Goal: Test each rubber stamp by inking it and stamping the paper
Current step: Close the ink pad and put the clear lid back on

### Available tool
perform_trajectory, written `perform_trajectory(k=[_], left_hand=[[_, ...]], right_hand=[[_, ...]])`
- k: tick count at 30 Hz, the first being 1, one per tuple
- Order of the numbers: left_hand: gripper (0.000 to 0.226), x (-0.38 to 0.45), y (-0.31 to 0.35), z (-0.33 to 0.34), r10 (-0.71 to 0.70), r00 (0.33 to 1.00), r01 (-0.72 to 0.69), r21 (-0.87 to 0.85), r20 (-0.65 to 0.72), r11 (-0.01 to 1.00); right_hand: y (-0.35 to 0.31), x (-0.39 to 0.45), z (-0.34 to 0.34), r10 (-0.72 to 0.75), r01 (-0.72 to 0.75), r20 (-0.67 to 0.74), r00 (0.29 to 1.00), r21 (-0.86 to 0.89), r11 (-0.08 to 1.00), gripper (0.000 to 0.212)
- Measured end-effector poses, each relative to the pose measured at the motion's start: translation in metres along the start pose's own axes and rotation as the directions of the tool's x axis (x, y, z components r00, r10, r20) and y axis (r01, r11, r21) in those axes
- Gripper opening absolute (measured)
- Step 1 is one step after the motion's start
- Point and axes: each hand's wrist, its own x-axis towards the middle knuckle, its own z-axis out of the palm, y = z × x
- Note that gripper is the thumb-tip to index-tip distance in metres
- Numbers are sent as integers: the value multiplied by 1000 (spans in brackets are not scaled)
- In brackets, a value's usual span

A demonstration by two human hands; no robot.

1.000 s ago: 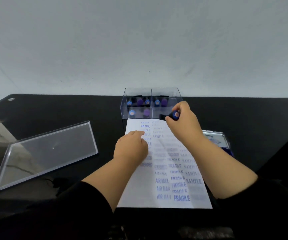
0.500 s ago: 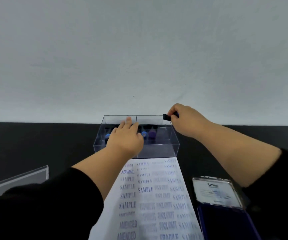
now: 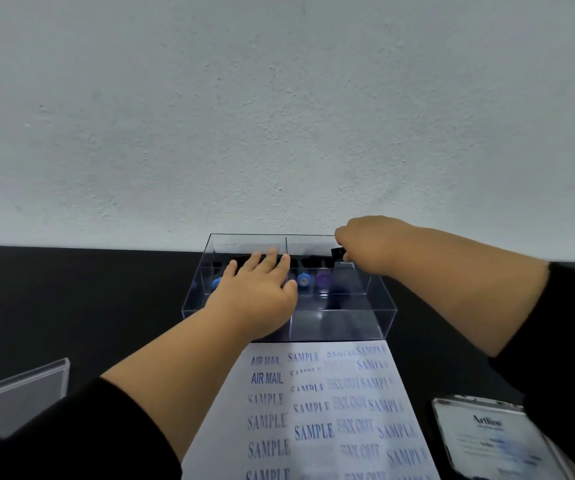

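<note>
Two hands are now over the clear box (image 3: 379,303) at the far end of the paper (image 3: 317,410). A second ago my left hand (image 3: 258,292) lay flat on the sheet; now it reaches into the left half of the box, fingers loosely spread and holding nothing that I can see. My right hand (image 3: 372,247) has carried the small black stamp (image 3: 337,252) from above the sheet to the right rear corner of the box and pinches it there between narrowed fingertips, just above the rim. I judge this stamp has been tested and is going back, while my left hand goes for the next one. Blue and purple stamp handles (image 3: 313,279) stand inside, between my hands. The paper is already crowded with blue prints, AIR MAIL and SAMPLE among them, so much of the work looks done. The ink pad (image 3: 493,438) lies open just right of the sheet. The tabletop (image 3: 71,306) is black; the box lid (image 3: 19,396) lies on it at the left. Behind it rises a plain pale wall (image 3: 279,116).
</note>
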Motion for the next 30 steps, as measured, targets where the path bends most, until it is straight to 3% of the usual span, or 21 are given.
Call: perform_trajectory(k=[4,7,9,13,15,30], left_hand=[[53,-1,1,-1,4,1000,-4,-12,-14,1000],[52,-1,0,1,4,1000,-4,-28,-16,1000],[52,-1,0,1,3,1000,-4,-29,-18,1000],[52,-2,0,1,6,1000,-6,-26,-23,1000],[52,-2,0,1,7,1000,-8,-26,-27,1000],[52,-2,1,1,4,999,-4,-15,-40,1000]], right_hand=[[-5,12,-2,35,-25,79,996,-124,992,8],[-7,20,2,49,-39,81,996,-121,992,23],[-7,22,2,34,-27,89,995,-87,996,7],[0,25,-1,-26,14,132,991,86,996,45],[2,23,-3,-36,15,147,988,138,990,50],[5,34,-6,-33,-75,309,951,330,941,30]])
